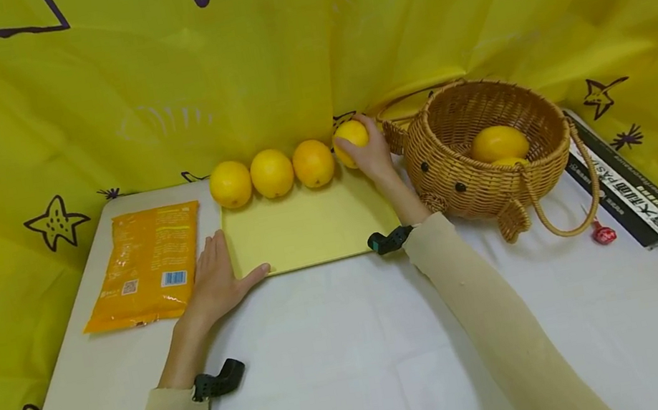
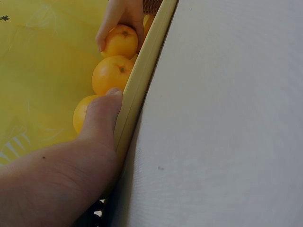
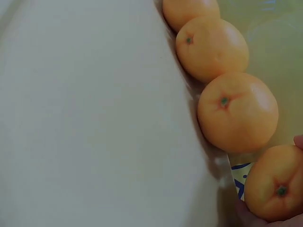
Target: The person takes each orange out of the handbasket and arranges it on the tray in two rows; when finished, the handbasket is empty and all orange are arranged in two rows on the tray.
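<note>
My right hand [image 1: 378, 157] grips an orange [image 1: 350, 142] at the far right corner of a pale yellow tray [image 1: 310, 230]. In the right wrist view this orange [image 3: 277, 182] shows its green stem end, with fingertips around it. Three more oranges, one of them the nearest neighbour [image 1: 313, 163], stand in a row to its left along the tray's far edge. My left hand [image 1: 214, 282] rests at the tray's near left corner, fingers straight along the left side and thumb against the front edge. Seen from the left wrist, the thumb lies beside the tray's rim [image 2: 137, 90].
A wicker basket [image 1: 464, 190] with yellow fruit [image 1: 498, 143] inside stands right of the tray. Beyond it lie a black-and-white box [image 1: 632, 183] and a red lollipop [image 1: 603, 233]. An orange packet [image 1: 146, 264] lies on the left. Yellow cloth [image 1: 253, 65] hangs behind the table.
</note>
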